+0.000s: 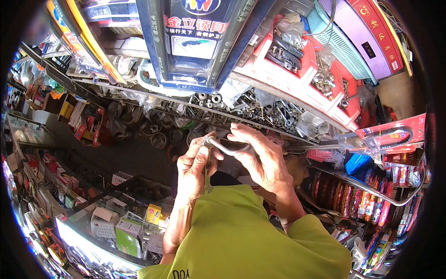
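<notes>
I've got the curved metal bar just this side of the bolt pile, left hand pinching one end, right hand curled by its bend (can't tell if gripping), so I'd steady that pinched end and not force it.

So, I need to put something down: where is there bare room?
The tan surface between the purple box and the red-backed package shows a bare patch. The dark floor left of the left hand looks open but shadowed. Crowded: the loose metal fittings ahead and the red bins.
</notes>
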The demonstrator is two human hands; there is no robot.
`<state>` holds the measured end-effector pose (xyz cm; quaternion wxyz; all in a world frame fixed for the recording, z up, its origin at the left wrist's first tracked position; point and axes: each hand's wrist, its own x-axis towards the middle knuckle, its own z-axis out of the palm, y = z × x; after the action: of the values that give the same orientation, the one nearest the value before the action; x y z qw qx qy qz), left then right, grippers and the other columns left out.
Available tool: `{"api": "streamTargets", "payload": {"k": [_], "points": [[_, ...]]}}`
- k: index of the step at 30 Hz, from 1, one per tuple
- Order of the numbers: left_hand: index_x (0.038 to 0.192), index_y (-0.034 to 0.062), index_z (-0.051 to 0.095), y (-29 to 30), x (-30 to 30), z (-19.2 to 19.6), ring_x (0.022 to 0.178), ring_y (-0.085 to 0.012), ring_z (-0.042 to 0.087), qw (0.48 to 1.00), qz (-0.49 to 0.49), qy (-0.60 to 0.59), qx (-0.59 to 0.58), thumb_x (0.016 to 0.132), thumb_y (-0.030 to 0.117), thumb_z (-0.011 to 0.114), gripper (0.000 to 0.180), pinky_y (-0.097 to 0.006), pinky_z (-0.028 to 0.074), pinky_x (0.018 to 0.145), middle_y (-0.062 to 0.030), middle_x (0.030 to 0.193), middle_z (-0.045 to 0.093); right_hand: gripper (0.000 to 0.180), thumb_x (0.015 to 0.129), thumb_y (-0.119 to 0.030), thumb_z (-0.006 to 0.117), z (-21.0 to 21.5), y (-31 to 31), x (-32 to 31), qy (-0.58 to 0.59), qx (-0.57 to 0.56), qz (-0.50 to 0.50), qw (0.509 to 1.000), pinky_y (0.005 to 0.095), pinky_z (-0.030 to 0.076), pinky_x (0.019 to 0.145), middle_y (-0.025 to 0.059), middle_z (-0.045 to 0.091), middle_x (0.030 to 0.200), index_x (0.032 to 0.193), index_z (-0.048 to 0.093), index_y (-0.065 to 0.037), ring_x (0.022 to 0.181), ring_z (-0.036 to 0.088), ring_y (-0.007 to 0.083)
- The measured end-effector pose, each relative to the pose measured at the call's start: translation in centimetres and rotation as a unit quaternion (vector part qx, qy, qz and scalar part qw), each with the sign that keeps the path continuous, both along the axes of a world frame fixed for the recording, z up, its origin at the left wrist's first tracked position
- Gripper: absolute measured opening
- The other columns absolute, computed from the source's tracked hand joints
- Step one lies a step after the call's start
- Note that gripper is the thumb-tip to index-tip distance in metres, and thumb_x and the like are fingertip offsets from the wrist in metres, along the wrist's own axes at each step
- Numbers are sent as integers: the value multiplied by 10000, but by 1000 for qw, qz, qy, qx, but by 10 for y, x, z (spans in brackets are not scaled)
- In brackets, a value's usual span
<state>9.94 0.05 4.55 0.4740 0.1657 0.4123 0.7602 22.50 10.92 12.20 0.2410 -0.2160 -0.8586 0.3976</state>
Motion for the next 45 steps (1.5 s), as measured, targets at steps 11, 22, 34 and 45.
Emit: {"api": "streamTargets", "payload": {"k": [11, 22, 34, 45], "points": [[1222, 6, 571, -2, -2, -8, 693, -136, 508, 968, 1, -226, 111, 898, 66, 592, 330, -236, 420, 549, -80, 910, 614, 139, 893, -2, 544, -5, -4, 5, 14, -38, 3, 999, 252, 511, 632, 139, 637, 928, 984, 582, 95, 675, 637, 174], [1213, 3, 568, -4, -10, -17, 806, -159, 529, 911, -52, -379, 154, 879, 27, 600, 336, -249, 488, 631, -76, 927, 596, 126, 907, -44, 570, -9, -18, 1, 38, -83, -55, 994, 266, 464, 591, 121, 611, 864, 928, 632, 64, 668, 594, 171], [1218, -9, 535, -8, -10, -26, 806, -175, 585, 915, -60, -378, 125, 848, -18, 619, 379, -269, 562, 751, -83, 937, 611, 229, 918, -52, 575, -14, -25, 1, 41, -175, -157, 971, 198, 395, 479, 44, 607, 723, 1122, 617, 44, 543, 473, 31], [1160, 12, 592, -4, -11, -23, 807, -161, 606, 945, -58, -318, 50, 892, 86, 608, 279, -268, 477, 690, -98, 949, 654, 229, 937, -83, 557, -19, -24, 6, 37, -262, -129, 956, 173, 424, 436, 60, 618, 714, 1123, 614, 38, 506, 532, 54]]}}
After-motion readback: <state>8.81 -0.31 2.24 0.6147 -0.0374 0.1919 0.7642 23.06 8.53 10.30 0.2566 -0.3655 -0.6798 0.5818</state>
